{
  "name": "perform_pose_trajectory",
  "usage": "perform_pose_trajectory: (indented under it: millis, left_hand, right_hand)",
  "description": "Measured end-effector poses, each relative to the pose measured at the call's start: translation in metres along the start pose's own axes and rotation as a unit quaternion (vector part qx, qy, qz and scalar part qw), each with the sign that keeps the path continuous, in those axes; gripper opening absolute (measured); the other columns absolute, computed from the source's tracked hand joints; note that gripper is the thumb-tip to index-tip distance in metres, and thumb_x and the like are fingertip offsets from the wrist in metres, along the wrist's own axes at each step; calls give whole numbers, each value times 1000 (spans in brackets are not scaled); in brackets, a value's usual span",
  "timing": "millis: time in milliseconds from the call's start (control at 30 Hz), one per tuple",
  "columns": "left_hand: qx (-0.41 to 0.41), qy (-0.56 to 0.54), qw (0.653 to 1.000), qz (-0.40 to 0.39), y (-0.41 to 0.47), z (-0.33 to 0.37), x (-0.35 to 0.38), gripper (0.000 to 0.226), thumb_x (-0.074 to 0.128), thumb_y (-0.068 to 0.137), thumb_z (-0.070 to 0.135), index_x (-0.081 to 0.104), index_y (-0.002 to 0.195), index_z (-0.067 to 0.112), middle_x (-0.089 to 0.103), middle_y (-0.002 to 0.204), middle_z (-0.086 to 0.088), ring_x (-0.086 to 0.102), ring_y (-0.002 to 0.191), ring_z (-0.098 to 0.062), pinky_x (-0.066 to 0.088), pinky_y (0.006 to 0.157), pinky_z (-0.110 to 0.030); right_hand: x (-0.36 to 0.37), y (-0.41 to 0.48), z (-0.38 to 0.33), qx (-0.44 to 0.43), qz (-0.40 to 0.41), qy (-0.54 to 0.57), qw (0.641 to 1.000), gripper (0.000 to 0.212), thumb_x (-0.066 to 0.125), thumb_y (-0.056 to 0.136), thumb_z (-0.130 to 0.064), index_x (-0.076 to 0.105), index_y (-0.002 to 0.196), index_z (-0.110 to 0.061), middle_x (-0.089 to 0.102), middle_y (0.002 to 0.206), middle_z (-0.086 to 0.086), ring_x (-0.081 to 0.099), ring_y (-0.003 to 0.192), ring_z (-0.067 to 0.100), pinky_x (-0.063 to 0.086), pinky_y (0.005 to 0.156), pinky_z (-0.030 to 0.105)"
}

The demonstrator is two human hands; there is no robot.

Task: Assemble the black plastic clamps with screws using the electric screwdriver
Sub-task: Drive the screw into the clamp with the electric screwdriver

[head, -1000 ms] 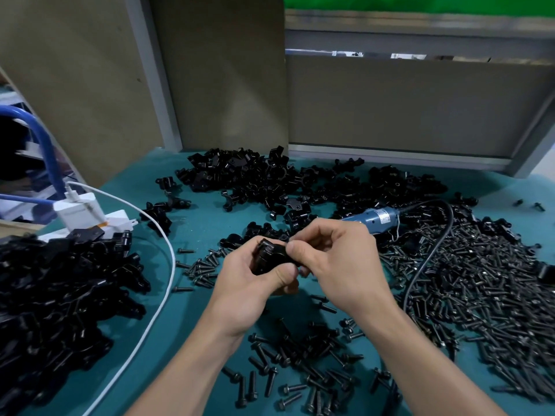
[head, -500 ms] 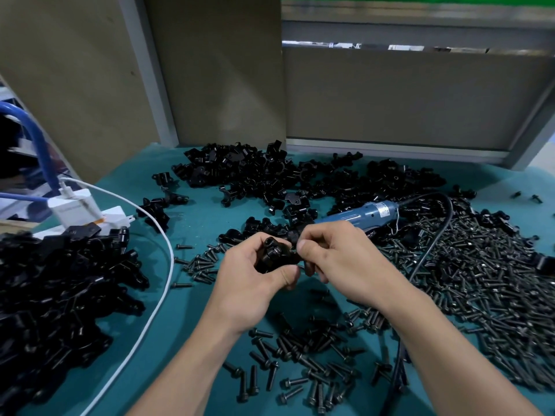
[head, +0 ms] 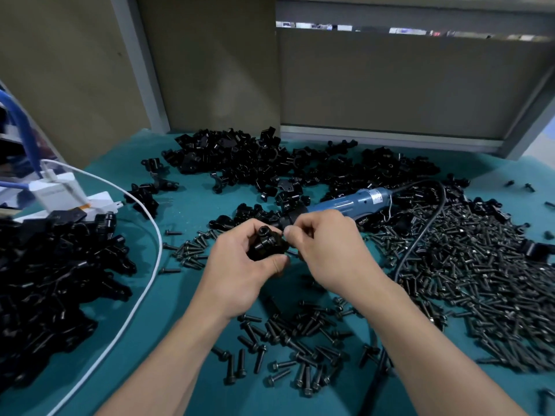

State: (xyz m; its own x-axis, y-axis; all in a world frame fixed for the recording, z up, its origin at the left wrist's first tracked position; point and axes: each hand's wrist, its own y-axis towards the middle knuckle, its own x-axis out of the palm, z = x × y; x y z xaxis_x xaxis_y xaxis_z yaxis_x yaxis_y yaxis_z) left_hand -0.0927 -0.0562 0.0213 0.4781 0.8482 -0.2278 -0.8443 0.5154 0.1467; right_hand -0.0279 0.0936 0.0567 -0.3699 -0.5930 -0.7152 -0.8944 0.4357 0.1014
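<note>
The left hand (head: 240, 265) grips the clamp (head: 265, 243) above the desk (head: 186, 295), the right hand (head: 327, 250) pinches a small part, probably a screw (head: 292, 253), at the clamp's right side, and the screwdriver (head: 345, 204) lies just behind the clamp, axis running right-rearward, nearest the right hand.

A teal-covered tabletop (head: 192, 211) carries everything. Across its far middle sprawls a loose heap of black plastic clamp pieces (head: 258, 163), and a taller mound of black clamps (head: 51, 283) fills the left edge. A wide spread of dark metal screws (head: 480, 280) covers the right side, with a smaller scatter of screws (head: 294, 349) near the front. A blue electric screwdriver (head: 345, 202) lies on its side between clamps and screws, its black cable (head: 420, 235) looping over the screws. A white cable (head: 150, 265) curves down the left side, past a white power strip (head: 99, 202).
</note>
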Motion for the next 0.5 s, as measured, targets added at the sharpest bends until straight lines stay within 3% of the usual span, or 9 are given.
perform_pose_trajectory:
  millis: [33, 133, 267, 400, 500]
  left_hand:
    - [2, 6, 1000, 0, -1, 0, 0, 32, 85, 79, -3, 71, 91, 22, 77, 84, 8, 71, 75, -4, 54, 65, -16]
    - [7, 24, 1000, -2, -1, 1, 1, 32, 84, 80, -3, 70, 91, 23, 76, 83, 10, 70, 74, -3, 53, 63, -14]
    - [-2, 29, 1000, 0, -1, 0, 1, 31, 83, 80, -4, 71, 92, 22, 76, 84, 10, 69, 73, -1, 53, 64, -14]
    - [-1, 15, 1000, -14, -2, 1, 1, 31, 84, 79, -5, 72, 94, 19, 77, 84, 6, 71, 76, -7, 57, 67, -19]
    - [-6, 10, 1000, -7, -1, -1, 2, 31, 83, 80, -5, 72, 95, 19, 78, 86, 5, 73, 80, -11, 59, 71, -24]
  right_hand:
    - [3, 0, 0, 4, 3, -8, 1000, 48, 64, 101, -35, 52, 56, -22, 49, 50, -5, 41, 45, 18, 28, 38, 22]
    - [3, -1, 2, -12, -17, -23, 1000, 52, 58, 104, -35, 45, 56, -21, 45, 51, -6, 40, 48, 15, 26, 41, 23]
    - [-11, 1, 5, -38, -103, -21, 994, 32, 60, 103, -29, 62, 71, -26, 62, 63, -1, 54, 55, 21, 45, 52, 33]
    - [-9, 2, 8, -34, -116, -31, 992, 40, 55, 105, -31, 61, 70, -15, 55, 58, 1, 43, 53, 18, 36, 52, 33]
    - [-8, 2, 9, -19, -88, -24, 996, 38, 57, 104, -38, 66, 76, -15, 56, 55, -3, 46, 49, 18, 40, 49, 33]
